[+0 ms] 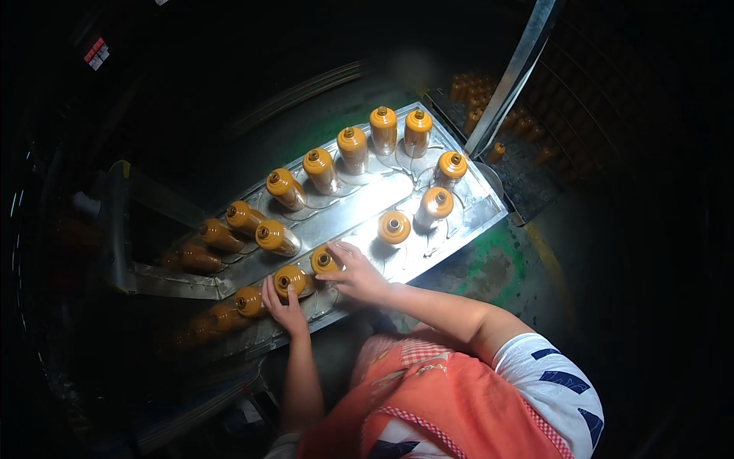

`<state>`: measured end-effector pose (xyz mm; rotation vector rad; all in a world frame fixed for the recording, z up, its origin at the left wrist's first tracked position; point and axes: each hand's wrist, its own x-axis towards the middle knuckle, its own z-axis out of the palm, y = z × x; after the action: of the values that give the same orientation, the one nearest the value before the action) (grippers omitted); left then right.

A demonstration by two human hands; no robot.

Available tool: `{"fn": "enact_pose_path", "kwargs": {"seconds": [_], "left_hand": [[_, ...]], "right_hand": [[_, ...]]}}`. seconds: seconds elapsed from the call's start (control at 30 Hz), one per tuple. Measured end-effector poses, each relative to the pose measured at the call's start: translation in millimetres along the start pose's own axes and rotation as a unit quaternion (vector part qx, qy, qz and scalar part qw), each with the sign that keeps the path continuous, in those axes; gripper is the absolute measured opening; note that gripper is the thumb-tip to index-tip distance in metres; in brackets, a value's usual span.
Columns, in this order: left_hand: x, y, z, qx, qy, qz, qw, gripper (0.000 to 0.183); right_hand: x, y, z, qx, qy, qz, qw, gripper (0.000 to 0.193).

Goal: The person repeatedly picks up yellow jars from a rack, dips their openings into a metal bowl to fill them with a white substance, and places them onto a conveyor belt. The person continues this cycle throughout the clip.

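My left hand (284, 310) is closed round an amber bottle (289, 278) standing on the metal conveyor table (348, 208), its fingers on the far-left side and thumb on the near side. Just to the right, my right hand (358, 274) grips a second amber bottle (324, 258) between thumb and fingers. Both bottles are upright with short narrow necks. Left of my left hand stands another amber bottle (249, 301), and beyond the two held ones a bottle (277, 237) leans slightly. To the right of my right hand is a bottle (394, 227) standing apart.
Several more amber bottles line the table's far side, such as one bottle (321, 170), and curve round its right end. A metal post (514, 76) rises at the right corner. Past it, many bottles (478, 92) stand on the dark floor. A frame (126, 229) crosses the left end.
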<state>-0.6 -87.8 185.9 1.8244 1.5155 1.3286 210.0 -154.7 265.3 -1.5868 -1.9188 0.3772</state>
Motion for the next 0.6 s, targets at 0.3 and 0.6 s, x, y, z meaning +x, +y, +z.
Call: {"fn": "enact_pose_path", "kwargs": {"seconds": [0.3,0.6], "left_hand": [[-155.3,172.2,39.1,-0.264,-0.265,-0.25,0.893,0.026],[-283.6,311.0,168.9,-0.31,-0.565,-0.261,0.719,0.017]], "right_hand": [[-209.2,54.2,-176.4,0.171,0.064,0.225,0.957,0.034],[-431.9,73.2,-248.2,0.153,0.225,0.369,0.889,0.031]]}}
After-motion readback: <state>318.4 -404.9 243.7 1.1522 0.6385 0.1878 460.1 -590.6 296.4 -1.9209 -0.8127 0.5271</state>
